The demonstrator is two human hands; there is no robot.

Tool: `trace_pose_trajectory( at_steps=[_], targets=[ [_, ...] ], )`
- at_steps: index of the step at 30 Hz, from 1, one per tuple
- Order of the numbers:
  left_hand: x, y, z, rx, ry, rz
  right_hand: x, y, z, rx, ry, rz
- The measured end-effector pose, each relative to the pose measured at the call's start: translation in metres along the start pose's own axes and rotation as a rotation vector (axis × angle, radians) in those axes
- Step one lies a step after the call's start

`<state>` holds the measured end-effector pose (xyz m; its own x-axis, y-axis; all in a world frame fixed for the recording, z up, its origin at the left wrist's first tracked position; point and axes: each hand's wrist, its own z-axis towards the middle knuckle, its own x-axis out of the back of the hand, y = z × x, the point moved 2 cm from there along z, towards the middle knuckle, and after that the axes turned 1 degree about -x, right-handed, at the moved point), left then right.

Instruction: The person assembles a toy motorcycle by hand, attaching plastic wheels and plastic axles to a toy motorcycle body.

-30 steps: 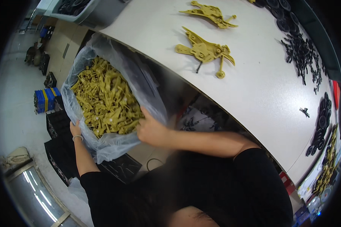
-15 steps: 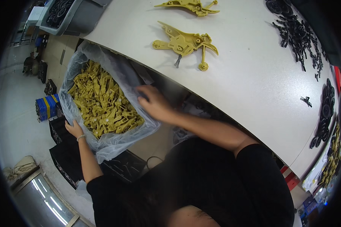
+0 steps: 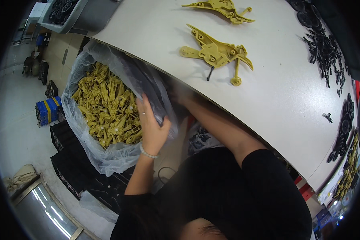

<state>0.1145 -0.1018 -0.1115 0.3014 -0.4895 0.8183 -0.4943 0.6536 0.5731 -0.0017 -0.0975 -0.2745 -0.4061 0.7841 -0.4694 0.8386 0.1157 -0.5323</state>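
A clear plastic liner (image 3: 82,130) spreads around a heap of small yellow plastic parts (image 3: 108,104) beside the table. My left hand (image 3: 152,128) rests on the liner's right side, at the edge of the heap. Its fingers are stretched out and the thumb stands apart. My right hand (image 3: 180,95) reaches into the shadow below the table edge, right of the liner. Its fingers are dark and blurred, so what they touch is hidden.
On the white table (image 3: 260,80) lie yellow bird-shaped plastic pieces (image 3: 216,54), small black parts (image 3: 326,54) and black wheels (image 3: 345,120). A grey bin (image 3: 84,20) with black parts stands at the far left corner. Black crates (image 3: 74,160) sit on the floor at left.
My left hand has moved right, from the liner's near left edge to its right side. My right hand has gone deeper under the table edge. The view has shifted slightly.
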Motion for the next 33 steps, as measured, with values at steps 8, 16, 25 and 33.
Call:
trace_pose_trajectory(
  at_steps=[8,16,25,33],
  targets=[
    [-0.004,0.004,-0.005,-0.039,0.15,-0.15,-0.009,-0.021,0.016,-0.093,-0.03,0.111],
    [-0.004,0.002,-0.006,0.045,0.183,-0.158,-0.003,-0.035,0.001,-0.161,-0.047,0.258],
    [-0.005,-0.001,-0.005,0.03,0.159,-0.135,-0.023,-0.049,-0.03,-0.203,-0.091,0.391],
    [-0.007,0.002,-0.009,-0.046,0.237,-0.158,0.064,-0.088,-0.111,-0.163,-0.111,0.509]
  ],
)
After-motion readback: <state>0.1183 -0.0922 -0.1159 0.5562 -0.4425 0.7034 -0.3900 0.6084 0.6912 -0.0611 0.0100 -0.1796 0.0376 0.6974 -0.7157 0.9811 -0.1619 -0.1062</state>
